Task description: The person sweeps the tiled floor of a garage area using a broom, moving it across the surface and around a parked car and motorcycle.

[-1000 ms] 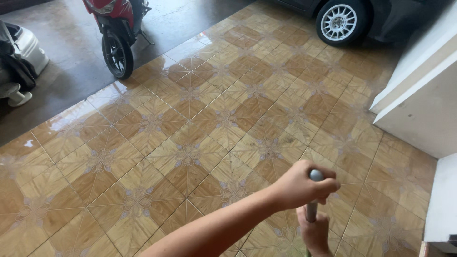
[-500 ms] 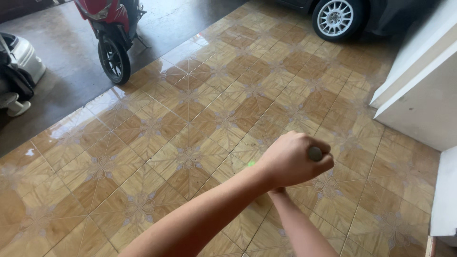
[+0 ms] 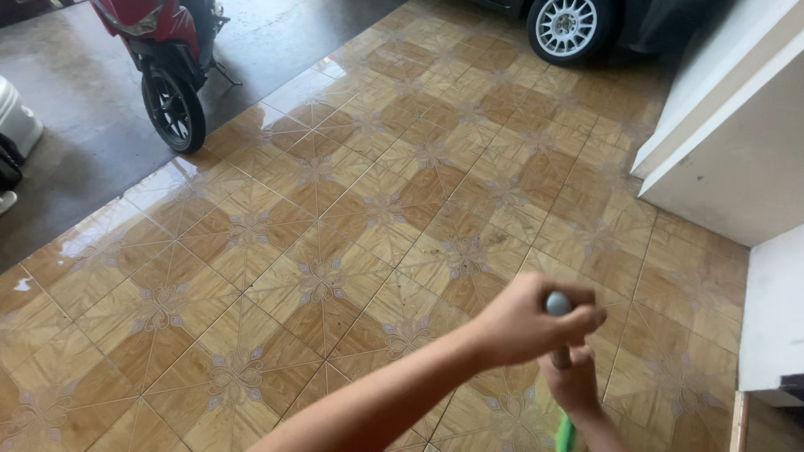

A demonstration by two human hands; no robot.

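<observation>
The grey metal pole handle (image 3: 557, 322) stands over the glossy brown patterned tile floor (image 3: 335, 226). The left hand (image 3: 536, 322) wraps its grip around the handle's top; the right hand (image 3: 574, 385) clasps it just below. Beyond the handle stand a red motorcycle (image 3: 163, 50) and a car wheel (image 3: 565, 27).

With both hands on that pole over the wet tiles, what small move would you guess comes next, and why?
Probably a short push of the pole forward, out over the tiled floor. The left hand grips its grey top end and the right hand holds it lower down, close to the body, so the working end is hidden. The tiles ahead shine wet and show dull streaks.
</observation>
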